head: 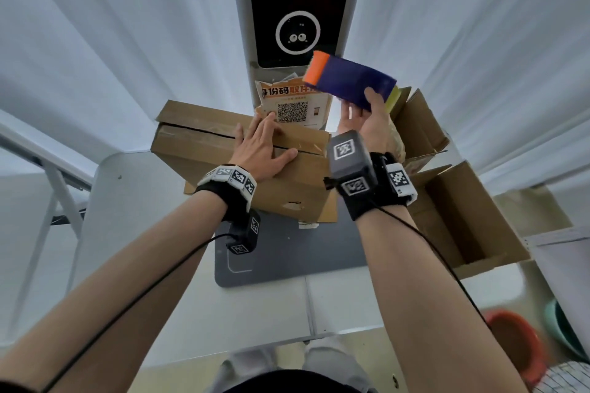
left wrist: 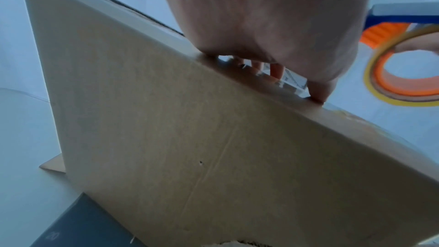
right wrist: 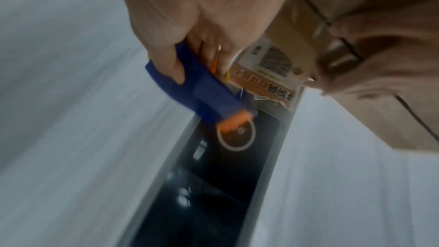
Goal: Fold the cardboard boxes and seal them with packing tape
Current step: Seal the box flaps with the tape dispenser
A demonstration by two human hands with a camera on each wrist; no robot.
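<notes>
From the head view, the left hand (head: 261, 147) lies flat, fingers spread, on the closed cardboard box (head: 242, 163) on the table (head: 134, 201). The right hand (head: 367, 118), raised beside it, grips the blue tape dispenser (head: 348, 80).

Left wrist view: the palm presses the box's top edge.

Right wrist view: fingers (right wrist: 175, 67) curl around the dispenser's blue body.
</notes>
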